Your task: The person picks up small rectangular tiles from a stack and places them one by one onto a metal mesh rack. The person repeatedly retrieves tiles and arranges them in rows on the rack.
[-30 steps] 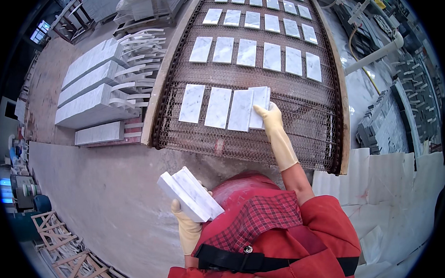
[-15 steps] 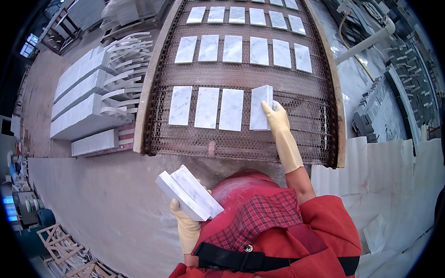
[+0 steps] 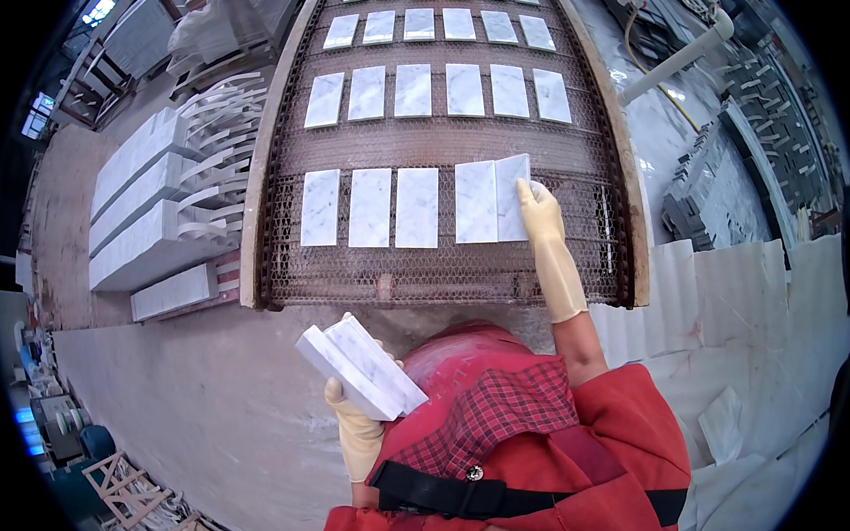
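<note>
My right grip [image 3: 541, 213] pinches a tile [image 3: 511, 199] by its right edge, over the belt [image 3: 463, 275] just beside its neighbour [image 3: 475, 204], apparently to leave most of its face clear, while my left grip [image 3: 357, 429] clasps a stack [image 3: 361, 369], likely to keep it together.

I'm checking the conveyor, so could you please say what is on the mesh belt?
Rows of white veined tiles lie on the mesh belt; the right hand grips one in the nearest row. Mesh beneath the tiles is hidden.
</note>
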Motion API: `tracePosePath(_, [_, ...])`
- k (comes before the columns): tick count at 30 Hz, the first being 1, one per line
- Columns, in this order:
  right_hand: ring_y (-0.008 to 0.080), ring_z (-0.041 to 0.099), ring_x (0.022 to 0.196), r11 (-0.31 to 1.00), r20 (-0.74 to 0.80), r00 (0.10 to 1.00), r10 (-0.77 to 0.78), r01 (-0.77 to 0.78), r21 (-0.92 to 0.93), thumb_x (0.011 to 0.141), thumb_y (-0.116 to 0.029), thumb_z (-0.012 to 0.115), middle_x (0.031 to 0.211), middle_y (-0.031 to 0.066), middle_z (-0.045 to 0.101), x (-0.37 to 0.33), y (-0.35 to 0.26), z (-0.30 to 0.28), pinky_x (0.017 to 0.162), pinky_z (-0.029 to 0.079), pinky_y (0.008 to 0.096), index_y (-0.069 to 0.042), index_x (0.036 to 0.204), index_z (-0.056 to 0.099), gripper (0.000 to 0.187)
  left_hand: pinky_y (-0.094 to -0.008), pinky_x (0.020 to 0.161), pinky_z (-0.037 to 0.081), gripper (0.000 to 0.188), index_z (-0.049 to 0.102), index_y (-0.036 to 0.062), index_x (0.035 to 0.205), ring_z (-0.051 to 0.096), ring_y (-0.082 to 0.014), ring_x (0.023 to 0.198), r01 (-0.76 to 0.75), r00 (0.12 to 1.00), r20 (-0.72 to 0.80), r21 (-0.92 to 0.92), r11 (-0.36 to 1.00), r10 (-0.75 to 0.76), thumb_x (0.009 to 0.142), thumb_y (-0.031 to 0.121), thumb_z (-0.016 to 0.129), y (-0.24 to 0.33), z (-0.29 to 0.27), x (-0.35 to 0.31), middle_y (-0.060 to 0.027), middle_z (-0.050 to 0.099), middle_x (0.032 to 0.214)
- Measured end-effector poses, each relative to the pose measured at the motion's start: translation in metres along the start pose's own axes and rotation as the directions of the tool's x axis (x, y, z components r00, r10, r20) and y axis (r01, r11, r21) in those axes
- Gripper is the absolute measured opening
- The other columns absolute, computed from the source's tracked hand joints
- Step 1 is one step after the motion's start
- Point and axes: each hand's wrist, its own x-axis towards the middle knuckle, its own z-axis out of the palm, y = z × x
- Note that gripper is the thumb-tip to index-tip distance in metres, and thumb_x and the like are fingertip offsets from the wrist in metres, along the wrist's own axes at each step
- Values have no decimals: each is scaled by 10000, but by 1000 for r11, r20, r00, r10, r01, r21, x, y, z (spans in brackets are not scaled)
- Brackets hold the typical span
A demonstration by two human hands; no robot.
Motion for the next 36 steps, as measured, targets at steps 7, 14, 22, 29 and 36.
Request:
tracePosePath(7, [236, 743, 1143, 997, -46, 998, 44, -47, -64, 1025, -527, 638, 1207, 121, 801, 15, 22, -21, 1012, 527, 386, -94, 1313, 757, 533, -519, 935, 639, 1055, 602, -54, 1386, 771, -367, 961, 19, 1000, 7, 31, 999, -19, 697, 697, 878, -6, 0, 4, -202, 757, 1088])
tracePosePath(14, [299, 714, 1237, 982, -29, 998, 55, -60, -177, 1038, -502, 618, 1316, 167, 755, 3, 1, -44, 1063, 521, 424, -117, 1417, 688, 545, -530, 925, 630, 1045, 597, -6, 1418, 758, -353, 970, 12, 1000, 9, 94, 995, -13, 701, 700, 873, -9, -4, 0, -176, 745, 1149])
tracePosePath(22, [277, 709, 1171, 899, 95, 925, -367, 379, -218, 1038, -380, 671, 1304, 154, 724, -58, -36, -20, 1038, 548, 429, -155, 1477, 630, 495, -581, 985, 582, 1051, 549, 69, 1505, 741, -358, 986, -1, 1000, 4, 99, 995, 1, 718, 691, 864, -14, 2, -4, -171, 715, 1218])
tracePosePath(29, [363, 649, 1182, 267, 515, 410, -753, 905, -330, 932, -349, 790, 1223, 171, 677, -74, -49, 100, 987, 531, 524, -93, 1391, 631, 549, -550, 990, 595, 1091, 578, 13, 1439, 749, -360, 986, 25, 1000, -17, 124, 992, -23, 674, 738, 856, -21, 0, -12, -175, 714, 1193])
tracePosePath(36, [374, 536, 1342, 75, 699, 311, -644, 935, -347, 935, -388, 780, 1349, 147, 609, -59, -57, 133, 1061, 414, 658, -120, 1389, 674, 537, -547, 988, 610, 1123, 547, 10, 1469, 734, -372, 1040, -15, 996, -91, 62, 998, 21, 678, 753, 839, -24, -26, -32, -173, 699, 1193])
